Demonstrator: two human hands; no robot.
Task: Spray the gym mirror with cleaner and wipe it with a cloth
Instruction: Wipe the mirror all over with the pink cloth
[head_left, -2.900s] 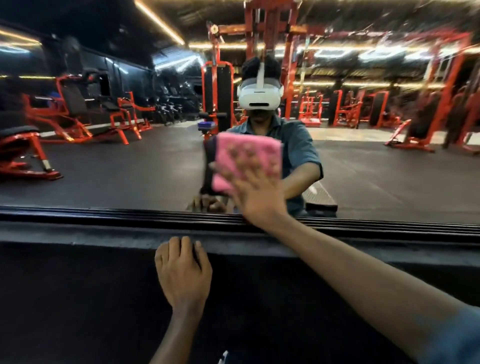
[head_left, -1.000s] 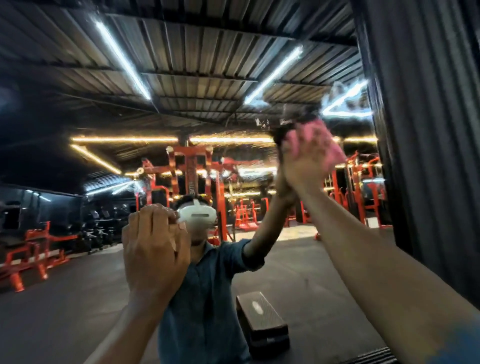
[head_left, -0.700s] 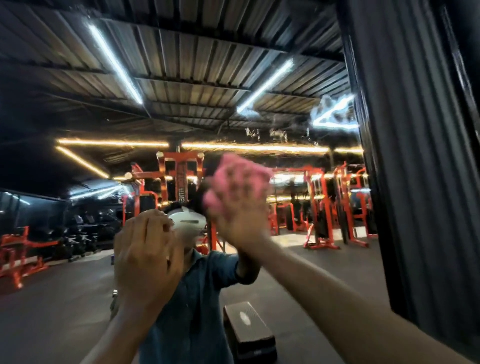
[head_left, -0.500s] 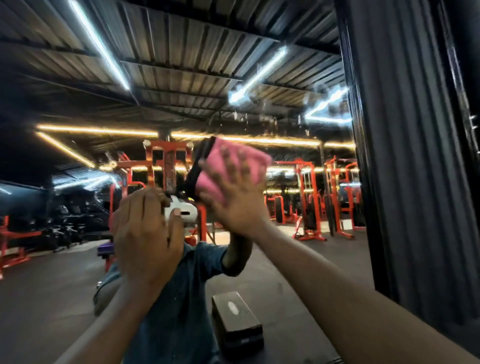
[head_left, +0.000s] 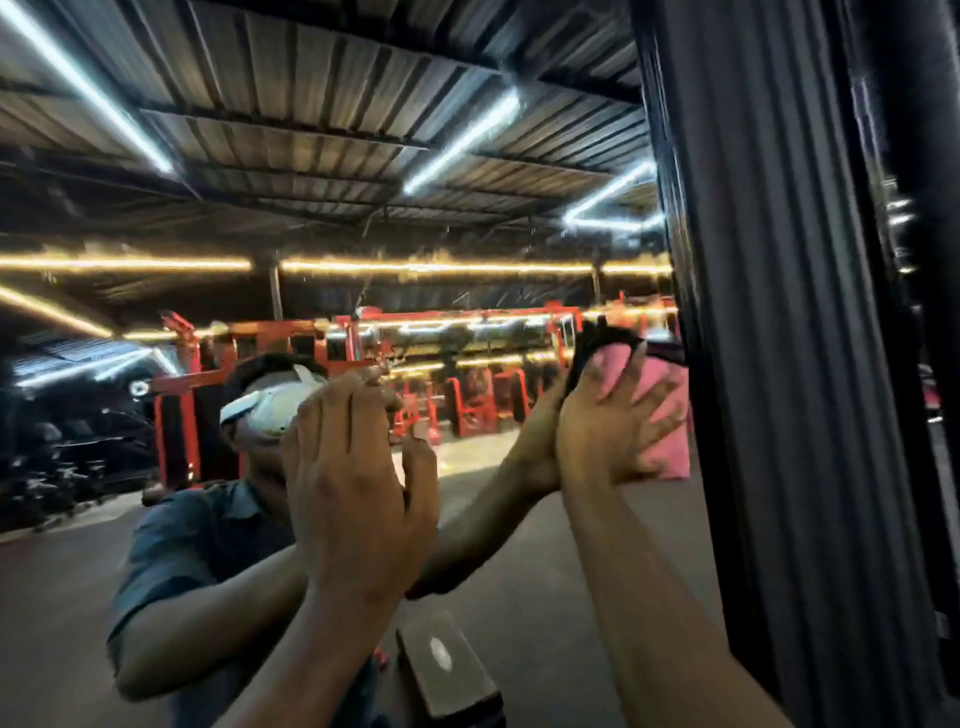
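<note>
Right hand (head_left: 605, 431), fingers spread, presses the pink cloth (head_left: 662, 415) at the mirror (head_left: 311, 234)'s right edge; left hand (head_left: 353, 483), fingers straight, seemingly rests flat on the glass.

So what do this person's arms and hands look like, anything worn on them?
Both hands, left hand and right hand, are bare: no gloves, rings or watch visible. Forearms are uncovered too. The mirror reflection shows a short-sleeved blue-grey shirt.

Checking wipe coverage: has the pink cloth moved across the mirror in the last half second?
Yes. The pink cloth, pressed under the right hand, has slid rightward and now sits against the mirror's dark frame; earlier it was well left of it.
</note>
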